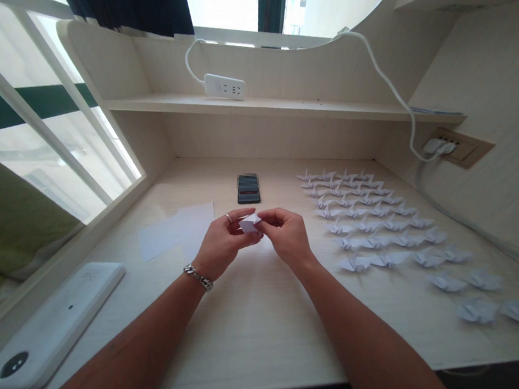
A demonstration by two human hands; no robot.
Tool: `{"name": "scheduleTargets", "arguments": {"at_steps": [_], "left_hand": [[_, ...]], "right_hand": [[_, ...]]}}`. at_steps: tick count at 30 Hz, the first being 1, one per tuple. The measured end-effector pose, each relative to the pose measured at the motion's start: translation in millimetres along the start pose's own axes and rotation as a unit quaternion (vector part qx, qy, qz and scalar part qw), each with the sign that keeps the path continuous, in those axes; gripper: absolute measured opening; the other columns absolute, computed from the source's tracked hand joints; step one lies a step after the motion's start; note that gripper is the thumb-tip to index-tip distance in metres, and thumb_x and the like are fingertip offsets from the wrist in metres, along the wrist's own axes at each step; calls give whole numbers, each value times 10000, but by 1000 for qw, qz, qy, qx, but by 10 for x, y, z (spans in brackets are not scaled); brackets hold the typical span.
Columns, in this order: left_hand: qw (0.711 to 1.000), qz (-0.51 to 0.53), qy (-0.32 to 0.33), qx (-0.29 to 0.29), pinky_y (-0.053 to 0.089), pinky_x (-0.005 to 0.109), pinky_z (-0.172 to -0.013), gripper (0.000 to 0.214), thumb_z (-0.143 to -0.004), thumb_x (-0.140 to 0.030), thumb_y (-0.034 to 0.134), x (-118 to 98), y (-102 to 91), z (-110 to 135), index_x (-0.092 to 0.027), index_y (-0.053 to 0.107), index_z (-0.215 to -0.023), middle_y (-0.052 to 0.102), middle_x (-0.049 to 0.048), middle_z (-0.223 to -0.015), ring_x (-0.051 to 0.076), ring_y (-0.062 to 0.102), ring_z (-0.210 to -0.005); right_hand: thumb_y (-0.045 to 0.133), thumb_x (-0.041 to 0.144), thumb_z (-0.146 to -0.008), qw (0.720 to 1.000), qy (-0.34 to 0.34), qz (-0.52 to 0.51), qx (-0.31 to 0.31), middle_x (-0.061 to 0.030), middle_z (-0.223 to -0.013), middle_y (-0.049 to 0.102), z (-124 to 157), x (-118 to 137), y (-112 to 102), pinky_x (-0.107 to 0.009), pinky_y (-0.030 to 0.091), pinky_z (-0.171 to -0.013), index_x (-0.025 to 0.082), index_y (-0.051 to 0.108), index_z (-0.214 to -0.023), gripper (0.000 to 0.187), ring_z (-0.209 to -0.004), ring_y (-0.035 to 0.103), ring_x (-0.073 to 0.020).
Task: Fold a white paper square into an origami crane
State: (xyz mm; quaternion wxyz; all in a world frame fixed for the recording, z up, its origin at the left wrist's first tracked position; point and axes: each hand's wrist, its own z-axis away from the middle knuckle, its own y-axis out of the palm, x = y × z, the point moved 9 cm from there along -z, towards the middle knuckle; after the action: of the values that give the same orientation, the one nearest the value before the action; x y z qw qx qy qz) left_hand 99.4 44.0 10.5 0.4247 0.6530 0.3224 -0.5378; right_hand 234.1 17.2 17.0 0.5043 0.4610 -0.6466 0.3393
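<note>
A small piece of folded white paper (250, 223) is held between both hands above the middle of the desk. My left hand (225, 239), with a ring and a chain bracelet, grips it from the left between thumb and fingers. From the other side, my right hand (287, 233) pinches its right edge. The fingertips hide part of the folds. Several rows of white paper cranes (374, 236) stand on the right side of the desk. Flat sheets of white paper (177, 229) lie to the left of my left hand.
Beyond my hands lies a dark phone (248, 189). A long white device (55, 322) rests along the left edge. A shelf (285, 107) with a white power strip (224, 86) spans the back. A white cable runs to the wall socket (457, 147) at right.
</note>
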Motion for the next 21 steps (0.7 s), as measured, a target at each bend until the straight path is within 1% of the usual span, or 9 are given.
{"name": "scheduleTargets", "arguments": {"at_steps": [5, 8, 12, 15, 18, 21], "left_hand": [[1000, 18, -1, -15, 575, 381, -819, 506, -585, -159, 834, 4, -11, -4, -98, 660, -1057, 732, 60, -825, 175, 690, -766], [999, 0, -4, -35, 582, 379, -799, 476, -613, -217, 825, -21, -18, 12, -98, 671, -1047, 735, 61, -801, 178, 698, -738], [998, -20, 0, -55, 589, 363, -773, 466, -616, -253, 820, -52, -34, 29, -108, 688, -1039, 731, 47, -746, 183, 707, -707], [998, -25, 4, -53, 592, 349, -763, 453, -619, -247, 813, -57, -26, 30, -121, 697, -1039, 724, 30, -716, 174, 704, -692], [998, -34, 10, -60, 599, 342, -752, 401, -627, -219, 798, -79, -28, 36, -127, 718, -1009, 686, -9, -643, 146, 681, -629], [996, -41, 5, -73, 603, 340, -736, 353, -628, -196, 784, -92, -41, 46, -115, 729, -968, 661, -19, -613, 136, 663, -607]], "right_hand": [[736, 206, -655, 1000, -4, 1, 1, -53, -759, 753, 12, 16, -5, -301, 565, -669, 160, 751, -797, 150, -703, 700, -200], [704, 183, -688, 999, -30, 20, 8, -47, -778, 758, 40, 96, 5, -296, 565, -681, 173, 761, -803, 129, -717, 705, -199], [677, 162, -712, 997, -59, 50, -1, -32, -813, 764, 73, 180, 1, -294, 562, -708, 203, 774, -825, 154, -740, 707, -196], [673, 153, -714, 997, -65, 47, -3, -28, -820, 765, 69, 180, 3, -295, 561, -721, 209, 777, -815, 155, -755, 709, -198], [680, 155, -716, 997, -62, 51, -3, -32, -805, 760, 54, 151, -9, -294, 557, -720, 205, 778, -808, 144, -755, 706, -196], [682, 157, -734, 990, -98, 98, -7, -36, -824, 743, 59, 206, -22, -283, 544, -703, 213, 776, -828, 145, -770, 686, -184]]}}
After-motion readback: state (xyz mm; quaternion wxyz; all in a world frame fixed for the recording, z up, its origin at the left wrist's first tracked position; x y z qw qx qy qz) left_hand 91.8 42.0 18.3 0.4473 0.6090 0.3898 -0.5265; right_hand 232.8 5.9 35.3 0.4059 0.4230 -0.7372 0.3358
